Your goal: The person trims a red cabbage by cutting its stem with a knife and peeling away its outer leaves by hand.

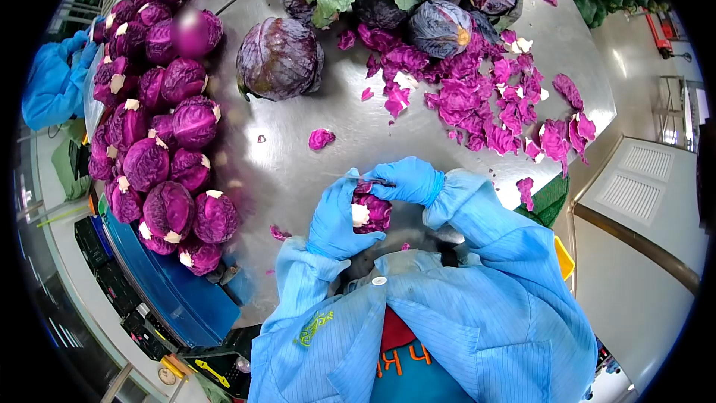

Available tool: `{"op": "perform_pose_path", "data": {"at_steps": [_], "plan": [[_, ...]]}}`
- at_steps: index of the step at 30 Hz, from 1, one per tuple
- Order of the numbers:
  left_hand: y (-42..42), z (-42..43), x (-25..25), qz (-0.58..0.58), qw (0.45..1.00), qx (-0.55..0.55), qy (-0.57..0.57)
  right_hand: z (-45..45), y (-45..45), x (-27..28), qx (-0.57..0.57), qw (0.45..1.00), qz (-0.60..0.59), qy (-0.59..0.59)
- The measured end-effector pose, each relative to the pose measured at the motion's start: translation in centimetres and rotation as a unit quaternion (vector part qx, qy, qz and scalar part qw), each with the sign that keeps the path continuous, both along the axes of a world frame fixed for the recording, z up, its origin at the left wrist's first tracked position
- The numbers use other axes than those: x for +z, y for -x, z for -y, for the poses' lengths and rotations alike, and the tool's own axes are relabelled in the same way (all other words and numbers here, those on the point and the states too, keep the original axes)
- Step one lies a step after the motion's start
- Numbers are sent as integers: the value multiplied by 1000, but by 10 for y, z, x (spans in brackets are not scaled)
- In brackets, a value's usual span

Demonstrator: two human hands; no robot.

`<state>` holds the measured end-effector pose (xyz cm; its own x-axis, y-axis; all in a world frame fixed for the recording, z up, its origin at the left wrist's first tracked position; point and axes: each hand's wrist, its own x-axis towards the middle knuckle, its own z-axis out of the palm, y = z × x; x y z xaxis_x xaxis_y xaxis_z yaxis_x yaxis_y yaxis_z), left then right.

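Note:
A small purple cabbage (378,213) with a white cut stem is held close to my body, over the near edge of the metal table. My left hand (332,215), in a blue glove, wraps round its left side, fingers and thumb gripping it. My right hand (410,180), also blue-gloved, has its fingers closed on the top of the same cabbage, where a dark leaf edge shows. Its fingertips are partly hidden. A loose purple leaf scrap (321,139) lies on the table beyond my hands.
Trimmed purple cabbages (146,163) are piled at the left, above a blue bin (168,283). One large untrimmed cabbage (280,58) sits beyond my hands, with several more at the back. Torn leaves (477,97) cover the right side of the metal table (272,172). A co-worker's blue sleeve (56,78) is far left.

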<state>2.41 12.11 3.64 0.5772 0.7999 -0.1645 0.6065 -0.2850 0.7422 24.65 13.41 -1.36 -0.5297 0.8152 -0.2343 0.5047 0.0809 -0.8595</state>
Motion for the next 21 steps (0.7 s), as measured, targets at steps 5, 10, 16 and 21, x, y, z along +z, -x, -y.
{"op": "perform_pose_path", "data": {"at_steps": [5,10,16,21], "plan": [[36,25,-27,225,962,92,128,-8,-91,-36,-170,978,110,-43],[37,36,-36,197,976,84,29,-26,-64,42,-290,934,208,4],[44,43,-20,167,979,107,40,33,16,-4,-269,878,-160,361],[41,65,-39,249,899,285,220,74,43,-30,-250,839,-304,375]]}}
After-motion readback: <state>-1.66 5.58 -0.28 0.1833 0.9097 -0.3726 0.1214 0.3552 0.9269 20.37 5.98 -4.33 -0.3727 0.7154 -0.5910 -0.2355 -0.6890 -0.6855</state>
